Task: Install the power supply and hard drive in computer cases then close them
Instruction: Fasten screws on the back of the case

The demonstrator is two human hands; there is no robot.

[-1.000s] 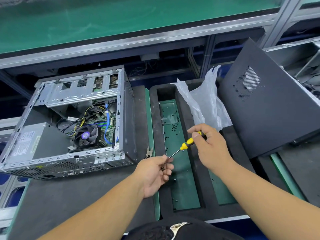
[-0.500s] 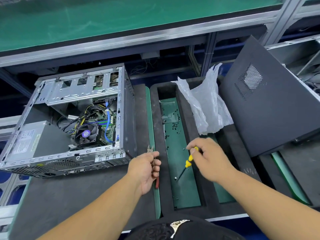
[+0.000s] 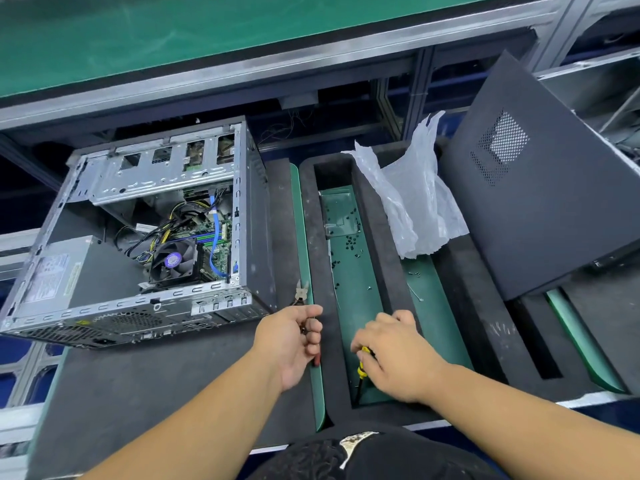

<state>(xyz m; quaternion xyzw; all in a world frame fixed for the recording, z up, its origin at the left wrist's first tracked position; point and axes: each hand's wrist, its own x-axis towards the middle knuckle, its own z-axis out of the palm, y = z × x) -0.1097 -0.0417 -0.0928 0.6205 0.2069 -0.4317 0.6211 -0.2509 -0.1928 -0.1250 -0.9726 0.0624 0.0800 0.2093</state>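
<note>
Crumpled plastic bag [image 3: 412, 206] beside scattered black screws [image 3: 350, 241].

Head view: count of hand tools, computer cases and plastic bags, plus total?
Hand tools: 2, the pliers and the yellow-handled screwdriver
Computer cases: 2, the open case and the closed black case
Plastic bags: 1
Total: 5

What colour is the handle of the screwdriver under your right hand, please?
Yellow and black, seen in the head view: screwdriver.
</note>
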